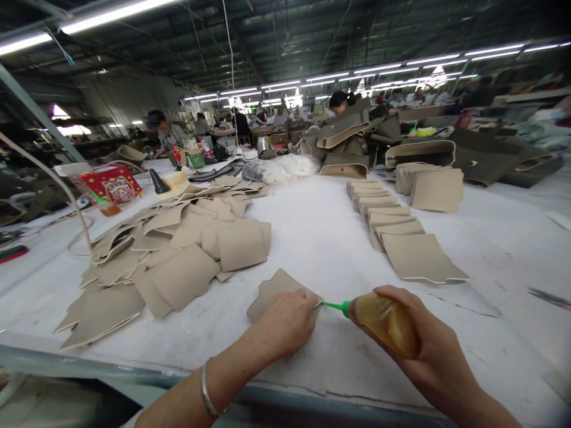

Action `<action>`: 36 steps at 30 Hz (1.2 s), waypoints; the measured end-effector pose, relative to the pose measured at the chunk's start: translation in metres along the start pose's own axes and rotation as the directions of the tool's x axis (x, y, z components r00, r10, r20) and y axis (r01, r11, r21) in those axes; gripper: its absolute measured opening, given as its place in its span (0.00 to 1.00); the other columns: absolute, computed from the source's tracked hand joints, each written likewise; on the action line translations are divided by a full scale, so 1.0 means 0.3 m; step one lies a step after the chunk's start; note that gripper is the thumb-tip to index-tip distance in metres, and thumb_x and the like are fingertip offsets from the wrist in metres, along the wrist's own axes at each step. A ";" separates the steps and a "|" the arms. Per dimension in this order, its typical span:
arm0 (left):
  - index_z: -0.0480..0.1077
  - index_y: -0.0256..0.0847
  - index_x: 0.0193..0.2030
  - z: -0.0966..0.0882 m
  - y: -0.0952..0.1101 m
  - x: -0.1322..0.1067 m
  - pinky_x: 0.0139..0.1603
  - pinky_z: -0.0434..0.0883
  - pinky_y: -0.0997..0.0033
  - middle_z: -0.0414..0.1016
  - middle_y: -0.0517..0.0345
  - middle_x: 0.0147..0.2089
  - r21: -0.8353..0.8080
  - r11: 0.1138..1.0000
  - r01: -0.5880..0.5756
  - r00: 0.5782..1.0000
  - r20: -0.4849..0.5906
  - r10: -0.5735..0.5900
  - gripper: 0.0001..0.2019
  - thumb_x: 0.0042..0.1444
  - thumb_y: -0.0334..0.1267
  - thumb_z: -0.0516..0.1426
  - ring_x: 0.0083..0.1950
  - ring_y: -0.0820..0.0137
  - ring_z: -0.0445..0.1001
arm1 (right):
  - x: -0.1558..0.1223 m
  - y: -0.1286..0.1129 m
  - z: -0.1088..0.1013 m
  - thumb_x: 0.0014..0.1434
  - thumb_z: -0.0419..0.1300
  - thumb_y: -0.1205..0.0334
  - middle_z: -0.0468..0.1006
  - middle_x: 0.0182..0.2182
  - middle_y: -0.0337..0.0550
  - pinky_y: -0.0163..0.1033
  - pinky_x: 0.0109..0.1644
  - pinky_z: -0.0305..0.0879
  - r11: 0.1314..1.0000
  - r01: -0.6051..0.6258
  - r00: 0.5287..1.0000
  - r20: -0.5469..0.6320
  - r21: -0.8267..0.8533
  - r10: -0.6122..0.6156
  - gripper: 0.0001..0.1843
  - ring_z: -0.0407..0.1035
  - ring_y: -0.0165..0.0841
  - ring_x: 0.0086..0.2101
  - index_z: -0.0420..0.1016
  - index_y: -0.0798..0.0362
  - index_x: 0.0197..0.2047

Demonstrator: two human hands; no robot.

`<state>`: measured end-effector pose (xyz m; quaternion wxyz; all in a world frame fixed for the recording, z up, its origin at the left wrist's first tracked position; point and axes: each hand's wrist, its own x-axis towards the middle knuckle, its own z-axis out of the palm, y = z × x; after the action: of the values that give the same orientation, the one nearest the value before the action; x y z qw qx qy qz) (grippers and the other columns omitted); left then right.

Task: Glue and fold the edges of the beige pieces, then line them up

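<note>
My left hand (288,321) is closed, knuckles up, pressing down on a beige cut piece (272,291) that lies flat on the white table (321,238). My right hand (423,345) grips a squeeze bottle of amber glue (388,324). Its green nozzle (334,306) points left and touches the edge of that piece beside my left fingers. A silver bangle (207,392) circles my left wrist.
A loose heap of beige pieces (178,249) spreads to the left. An overlapping row of finished pieces (397,232) runs away on the right. Folded olive-grey bags (352,142) pile at the far end. A red box (111,184) stands left. Other people sit at distant tables.
</note>
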<state>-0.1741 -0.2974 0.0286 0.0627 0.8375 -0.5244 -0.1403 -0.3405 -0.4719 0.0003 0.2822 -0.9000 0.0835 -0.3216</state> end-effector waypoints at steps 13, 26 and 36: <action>0.70 0.47 0.49 -0.006 -0.013 -0.011 0.41 0.67 0.66 0.73 0.55 0.40 -0.009 1.000 -0.020 1.000 0.011 0.020 0.15 0.60 0.34 0.47 0.40 0.62 0.75 | 0.001 -0.019 0.005 0.58 0.64 0.47 0.73 0.42 0.42 0.41 0.41 0.68 0.956 -0.238 0.969 -0.032 0.171 0.247 0.22 0.71 0.40 0.37 0.67 0.45 0.52; 0.67 0.46 0.53 0.013 -0.042 -0.027 0.41 0.66 0.68 0.71 0.56 0.40 -0.067 0.994 -0.092 0.996 -0.028 0.090 0.15 0.63 0.35 0.46 0.40 0.63 0.74 | -0.026 -0.055 0.019 0.57 0.64 0.48 0.72 0.41 0.38 0.38 0.43 0.65 0.881 -0.368 0.919 -0.027 0.298 0.393 0.21 0.68 0.38 0.38 0.67 0.46 0.50; 0.64 0.46 0.59 0.023 -0.055 -0.026 0.45 0.67 0.67 0.70 0.56 0.42 -0.132 0.986 -0.106 0.994 -0.026 0.104 0.18 0.64 0.36 0.45 0.43 0.62 0.73 | -0.069 -0.041 0.037 0.56 0.65 0.47 0.74 0.39 0.38 0.34 0.39 0.68 0.861 -0.384 0.918 0.033 0.334 0.396 0.23 0.71 0.36 0.35 0.68 0.45 0.52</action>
<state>-0.1652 -0.2829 0.0192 0.1307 0.8040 -0.5566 -0.1636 -0.3501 -0.4499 -0.0109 0.4880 -0.7975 0.2131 -0.2835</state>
